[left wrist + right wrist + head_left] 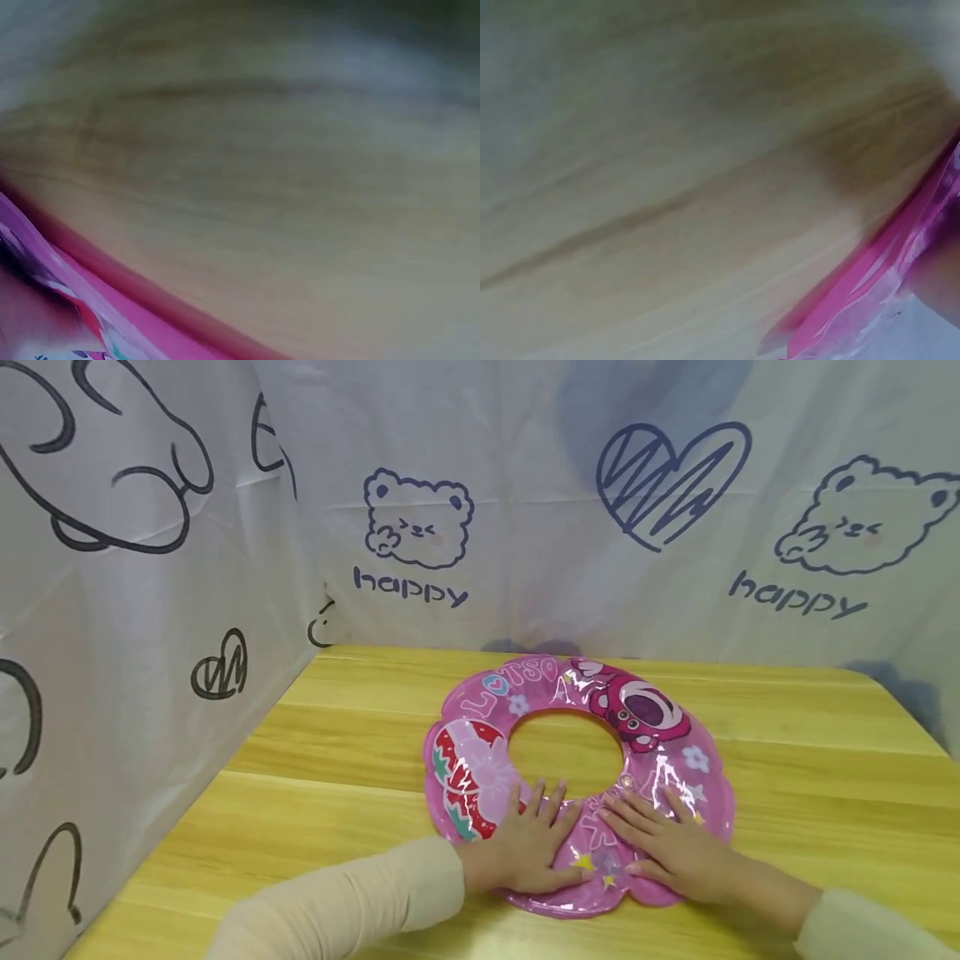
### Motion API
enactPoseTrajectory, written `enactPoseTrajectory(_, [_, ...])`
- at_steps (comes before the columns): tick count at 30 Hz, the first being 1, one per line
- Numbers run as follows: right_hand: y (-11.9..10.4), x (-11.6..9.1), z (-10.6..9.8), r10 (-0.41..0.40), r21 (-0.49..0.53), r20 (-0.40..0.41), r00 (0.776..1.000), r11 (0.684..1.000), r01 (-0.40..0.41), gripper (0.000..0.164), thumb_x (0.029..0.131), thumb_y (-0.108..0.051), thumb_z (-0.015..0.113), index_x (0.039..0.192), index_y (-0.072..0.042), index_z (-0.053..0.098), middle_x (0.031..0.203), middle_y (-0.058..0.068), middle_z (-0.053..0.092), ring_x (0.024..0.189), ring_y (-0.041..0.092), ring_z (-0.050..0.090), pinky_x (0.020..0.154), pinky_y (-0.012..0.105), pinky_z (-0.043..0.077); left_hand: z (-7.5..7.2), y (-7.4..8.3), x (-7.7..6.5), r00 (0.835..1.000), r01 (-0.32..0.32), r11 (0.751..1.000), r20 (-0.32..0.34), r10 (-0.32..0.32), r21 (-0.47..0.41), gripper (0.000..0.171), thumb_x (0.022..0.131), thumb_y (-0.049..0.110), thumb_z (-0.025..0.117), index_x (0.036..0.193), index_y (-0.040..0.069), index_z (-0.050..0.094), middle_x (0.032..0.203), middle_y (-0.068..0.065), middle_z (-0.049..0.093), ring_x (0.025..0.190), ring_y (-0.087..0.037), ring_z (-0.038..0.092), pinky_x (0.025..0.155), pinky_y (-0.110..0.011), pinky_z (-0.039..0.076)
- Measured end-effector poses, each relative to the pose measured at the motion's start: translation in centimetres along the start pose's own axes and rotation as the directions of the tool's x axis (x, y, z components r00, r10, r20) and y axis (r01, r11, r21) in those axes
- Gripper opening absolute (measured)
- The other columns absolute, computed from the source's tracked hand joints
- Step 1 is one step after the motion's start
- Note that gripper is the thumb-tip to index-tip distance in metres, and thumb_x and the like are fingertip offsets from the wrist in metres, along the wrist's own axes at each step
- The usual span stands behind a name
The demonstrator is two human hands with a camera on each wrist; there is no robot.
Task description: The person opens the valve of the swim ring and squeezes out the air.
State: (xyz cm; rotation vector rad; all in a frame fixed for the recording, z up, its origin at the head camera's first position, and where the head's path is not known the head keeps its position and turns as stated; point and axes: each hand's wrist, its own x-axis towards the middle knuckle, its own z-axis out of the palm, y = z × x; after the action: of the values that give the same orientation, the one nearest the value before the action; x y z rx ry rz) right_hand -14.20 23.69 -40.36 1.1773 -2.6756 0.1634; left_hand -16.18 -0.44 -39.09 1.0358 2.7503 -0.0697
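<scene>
A pink inflatable swim ring lies flat on the wooden table, printed with a bear, strawberries, flowers and the word LOTSO. Its surface looks creased and shiny. My left hand rests on the near left part with fingers straight and spread. On the near right part lies my right hand, fingers also spread, close to a small round valve. In the left wrist view only the ring's pink edge shows at the lower left. The right wrist view catches the ring's edge at the lower right.
The yellow wood-grain table extends to both sides of the ring. A white cloth with drawn bears, hearts and "happy" hangs behind it, and another cloth side stands at the left.
</scene>
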Motion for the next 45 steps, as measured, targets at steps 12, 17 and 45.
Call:
enactPoseTrajectory(12, [-0.8,0.5,-0.6,0.108,0.161,0.103,0.989,0.979,-0.124,0.054,0.09,-0.047,0.051,0.138,-0.021,0.046,0.144,0.009,0.043,0.137,0.031,0.03,0.109,0.064,-0.001,-0.4,0.2,-0.1,1.0,0.022,0.997,-0.009,-0.021,0.078,0.083,0.085,0.073,0.029,0.15,0.022,0.018,0.157,-0.01,0.011,0.144,-0.033,0.01,0.114,-0.058,0.01])
enactPoseTrajectory(17, [-1.1,0.9,-1.1,0.099,0.029,0.128,0.987,0.994,-0.104,0.056,0.088,-0.052,0.051,0.134,-0.02,0.051,0.141,0.008,0.047,0.129,0.036,0.041,0.097,0.071,0.027,-0.5,0.1,-0.2,1.0,0.022,0.998,-0.002,-0.022,0.055,0.084,0.085,0.072,0.03,0.15,0.02,0.018,0.157,-0.01,0.011,0.144,-0.033,0.009,0.114,-0.057,0.009])
enactPoseTrajectory(45, [7.8,2.8,-1.7,0.315,0.05,0.163,0.935,0.944,-0.327,0.086,0.082,-0.058,0.056,0.145,-0.005,0.029,0.151,0.025,0.021,0.138,0.044,0.017,0.11,0.062,0.011,-1.2,-13.4,-1.3,0.983,-0.084,0.995,-0.17,0.074,-0.056,0.076,0.09,0.056,0.044,0.15,0.02,0.015,0.157,-0.017,0.004,0.143,-0.041,0.003,0.111,-0.064,0.003])
